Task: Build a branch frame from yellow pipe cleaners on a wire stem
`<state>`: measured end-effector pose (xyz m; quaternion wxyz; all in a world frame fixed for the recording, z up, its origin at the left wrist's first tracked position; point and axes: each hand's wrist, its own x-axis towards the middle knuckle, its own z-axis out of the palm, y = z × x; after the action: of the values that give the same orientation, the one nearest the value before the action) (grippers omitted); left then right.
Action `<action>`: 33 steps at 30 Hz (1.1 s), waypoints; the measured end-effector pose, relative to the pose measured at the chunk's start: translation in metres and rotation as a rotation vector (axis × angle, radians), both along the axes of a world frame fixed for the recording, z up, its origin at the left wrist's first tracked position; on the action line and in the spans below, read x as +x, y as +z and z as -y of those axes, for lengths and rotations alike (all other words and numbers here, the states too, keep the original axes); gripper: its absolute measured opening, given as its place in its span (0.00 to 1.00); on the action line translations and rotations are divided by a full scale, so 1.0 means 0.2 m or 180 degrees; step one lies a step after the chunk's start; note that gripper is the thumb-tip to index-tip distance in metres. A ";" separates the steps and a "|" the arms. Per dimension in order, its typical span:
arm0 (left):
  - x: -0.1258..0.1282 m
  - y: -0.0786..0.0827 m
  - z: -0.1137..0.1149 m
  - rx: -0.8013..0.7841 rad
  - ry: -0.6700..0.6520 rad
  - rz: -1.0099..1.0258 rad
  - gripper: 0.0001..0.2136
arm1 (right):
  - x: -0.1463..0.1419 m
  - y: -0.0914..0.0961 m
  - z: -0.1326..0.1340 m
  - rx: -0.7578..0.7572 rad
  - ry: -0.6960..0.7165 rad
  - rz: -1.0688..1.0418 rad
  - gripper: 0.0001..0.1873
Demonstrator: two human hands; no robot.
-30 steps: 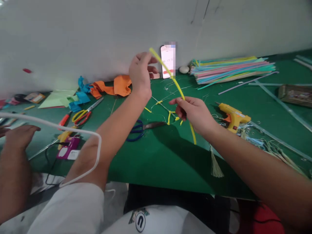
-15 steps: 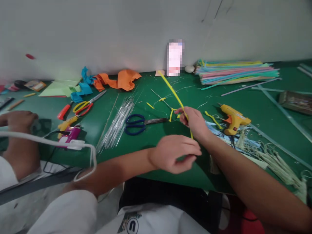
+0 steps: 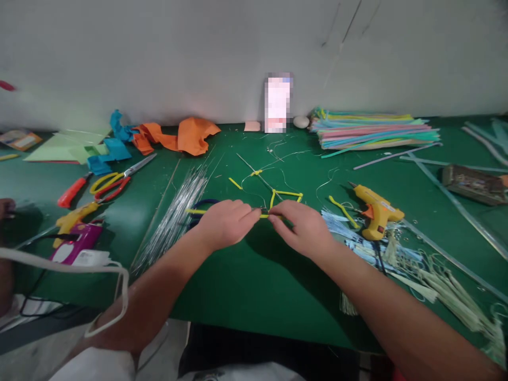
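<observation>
Between my two hands runs a yellow pipe cleaner (image 3: 194, 211), held level just above the table. My left hand (image 3: 228, 225) is closed round it, and its left end sticks out past my knuckles. The fingertips of my right hand (image 3: 304, 227) pinch the same pipe cleaner near its other end. Just beyond my fingers lies a thin wire stem (image 3: 264, 181) with bent yellow pipe cleaner pieces (image 3: 288, 193) on it. Scissors with dark blue handles (image 3: 204, 203) are mostly hidden behind my left hand.
Left of me lie metal wires (image 3: 174, 217), red-and-yellow scissors (image 3: 115, 180), orange crepe paper (image 3: 194, 135) and a purple power adapter (image 3: 79, 243) with a white cable. A yellow glue gun (image 3: 377, 209), tassels (image 3: 448, 280) and bundled pipe cleaners (image 3: 377, 129) are on the right. Another person's hand (image 3: 6, 207) shows far left.
My left hand has moved left and up and now grips the yellow pipe cleaner. The pipe cleaner has swung from upright to level, and my right hand has lowered. The view has shifted rightward.
</observation>
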<state>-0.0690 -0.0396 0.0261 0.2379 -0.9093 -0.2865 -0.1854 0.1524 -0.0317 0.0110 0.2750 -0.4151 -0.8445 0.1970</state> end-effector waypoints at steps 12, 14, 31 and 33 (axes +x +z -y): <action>-0.10 0.01 -0.04 -0.0344 0.1916 0.1511 0.13 | 0.05 -0.07 -0.13 -0.0046 -0.1307 0.1167 0.16; -0.11 0.01 -0.04 -0.0676 0.1985 0.1876 0.14 | 0.04 -0.08 -0.13 -0.0389 -0.1272 0.1208 0.15; -0.03 -0.09 -0.06 -0.2747 0.1087 0.5298 0.06 | 0.08 -0.07 -0.16 -0.1282 -0.1766 -0.2250 0.12; -0.04 -0.08 -0.06 -0.2721 0.1023 0.5205 0.06 | 0.09 -0.09 -0.17 -0.1138 -0.1774 -0.2718 0.14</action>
<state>-0.0770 -0.0275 0.0108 -0.3691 -0.4564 -0.5310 -0.6111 0.1696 0.0028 -0.0079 0.5607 -0.5468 -0.4688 0.4085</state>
